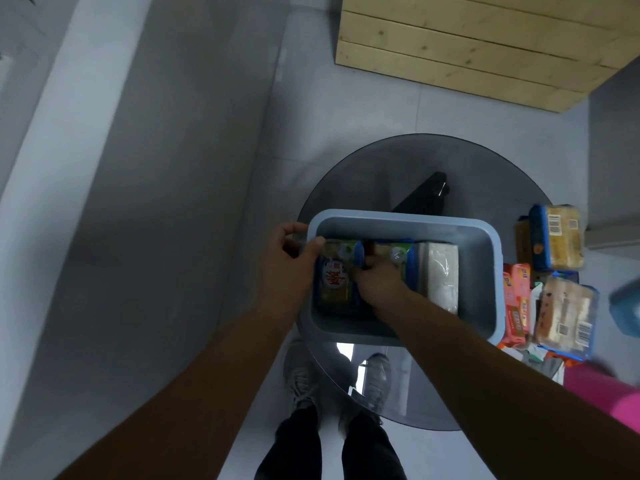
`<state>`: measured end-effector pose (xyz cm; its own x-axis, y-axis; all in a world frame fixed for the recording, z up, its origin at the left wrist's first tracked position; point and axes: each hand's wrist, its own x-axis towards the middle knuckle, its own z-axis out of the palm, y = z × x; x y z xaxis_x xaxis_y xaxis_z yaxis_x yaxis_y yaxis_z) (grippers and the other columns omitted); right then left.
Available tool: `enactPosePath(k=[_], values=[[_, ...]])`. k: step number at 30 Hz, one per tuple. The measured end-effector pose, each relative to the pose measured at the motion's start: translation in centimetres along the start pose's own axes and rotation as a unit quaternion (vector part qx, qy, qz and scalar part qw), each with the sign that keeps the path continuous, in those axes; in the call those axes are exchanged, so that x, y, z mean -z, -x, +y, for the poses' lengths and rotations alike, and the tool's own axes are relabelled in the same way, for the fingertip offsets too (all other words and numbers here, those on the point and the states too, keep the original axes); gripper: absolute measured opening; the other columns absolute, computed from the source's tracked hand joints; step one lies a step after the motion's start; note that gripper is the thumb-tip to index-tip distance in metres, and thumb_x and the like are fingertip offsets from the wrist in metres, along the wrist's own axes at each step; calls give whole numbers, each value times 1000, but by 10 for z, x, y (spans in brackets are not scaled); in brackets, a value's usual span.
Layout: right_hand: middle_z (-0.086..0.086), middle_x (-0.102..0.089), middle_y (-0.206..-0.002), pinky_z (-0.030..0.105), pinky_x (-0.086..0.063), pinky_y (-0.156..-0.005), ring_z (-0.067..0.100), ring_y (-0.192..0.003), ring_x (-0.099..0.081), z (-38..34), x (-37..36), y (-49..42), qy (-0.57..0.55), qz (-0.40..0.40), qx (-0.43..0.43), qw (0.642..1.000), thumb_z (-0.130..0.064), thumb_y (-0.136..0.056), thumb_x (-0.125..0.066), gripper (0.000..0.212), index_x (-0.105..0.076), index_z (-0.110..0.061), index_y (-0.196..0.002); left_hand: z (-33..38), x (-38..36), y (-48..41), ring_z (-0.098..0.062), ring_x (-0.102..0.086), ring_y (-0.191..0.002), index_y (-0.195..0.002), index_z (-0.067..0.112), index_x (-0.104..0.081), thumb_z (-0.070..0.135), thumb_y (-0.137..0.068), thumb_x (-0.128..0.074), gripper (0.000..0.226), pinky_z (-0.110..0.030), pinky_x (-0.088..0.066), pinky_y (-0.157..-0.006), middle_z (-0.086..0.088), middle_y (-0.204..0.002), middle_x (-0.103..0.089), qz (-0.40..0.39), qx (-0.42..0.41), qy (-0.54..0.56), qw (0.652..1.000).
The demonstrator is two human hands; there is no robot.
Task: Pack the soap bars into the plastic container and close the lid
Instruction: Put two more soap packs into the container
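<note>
A light blue plastic container [485, 271] stands open on a round dark glass table [363, 174]. Inside lie wrapped soap bars: a green and blue pack with red lettering [334, 278] at the left, a second green pack [401, 252] in the middle, and a white pack [440, 275] on the right. My left hand [287, 268] grips the container's left rim, thumb over the edge. My right hand [377, 282] reaches into the container, fingers closed on a soap pack between the two green ones. More packs [561, 237] lie on the table to the right.
Pink soap packs [517, 299] and a clear-wrapped pack [564, 313] lie beside the container. A blurred blue object [627, 306], possibly the lid, sits at the right edge. A wooden crate [485, 46] stands beyond the table. My shoes [301, 379] show through the glass.
</note>
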<state>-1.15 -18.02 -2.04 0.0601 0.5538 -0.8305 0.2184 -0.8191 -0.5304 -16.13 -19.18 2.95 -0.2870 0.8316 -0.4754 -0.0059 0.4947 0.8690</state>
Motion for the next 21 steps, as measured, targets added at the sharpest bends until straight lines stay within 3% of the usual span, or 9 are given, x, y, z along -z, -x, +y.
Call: enactPosePath(k=[6, 8, 12, 13, 17, 21], values=[[7, -65, -128, 52, -48, -103, 29, -119, -60, 2, -3, 3, -16, -19, 2, 1000, -32, -95, -61, 41, -56, -16, -133, 0, 0, -2, -3, -67, -69, -95, 27, -59, 19, -89, -70, 15, -14, -53, -55, 6, -78, -61, 1, 4, 1, 1000], [2, -66, -125, 47, -48, -103, 24, -116, -60, 1, -2, 10, -25, -16, 21, 999, -37, -95, -62, 37, -58, -19, -127, -1, 2, -1, -4, -67, -70, -96, 26, -59, 19, -89, -70, 15, -15, -54, -56, 6, -78, -62, -5, 0, -3, 1000], [-11, -69, -102, 26, -51, -82, 7, -96, -63, -4, 10, 30, -14, 16, 105, 994, -36, -95, -61, 8, -63, -31, -101, -1, 3, -2, 1, -67, -66, -102, 20, -59, 19, -89, -69, 16, -15, -54, -55, 7, -77, -61, -18, 1, -5, 1000], [-11, -69, -100, 27, -54, -82, 6, -95, -64, -5, 14, 37, -14, 21, 116, 993, -34, -95, -61, 5, -64, -32, -99, -1, 2, -2, 1, -67, -66, -102, 19, -59, 19, -89, -69, 16, -15, -54, -55, 7, -77, -60, -16, 1, -8, 1000], [-1, -72, -104, 43, -58, -93, 22, -102, -69, -5, 38, 63, -31, 27, 123, 992, -27, -97, -60, 7, -66, -31, -97, 3, 3, -1, -5, -66, -72, -104, 18, -59, 22, -89, -70, 19, -16, -54, -56, 6, -79, -63, -17, 2, -33, 999], [6, -75, -102, 34, -61, -82, 23, -99, -72, -4, 74, 88, -104, 50, 112, 987, -23, -96, -61, 10, -69, -18, -99, 9, 0, 0, -15, -65, -95, -106, 25, -55, 32, -84, -73, 30, -29, -59, -71, 1, -102, -63, 4, -1, -84, 996]])
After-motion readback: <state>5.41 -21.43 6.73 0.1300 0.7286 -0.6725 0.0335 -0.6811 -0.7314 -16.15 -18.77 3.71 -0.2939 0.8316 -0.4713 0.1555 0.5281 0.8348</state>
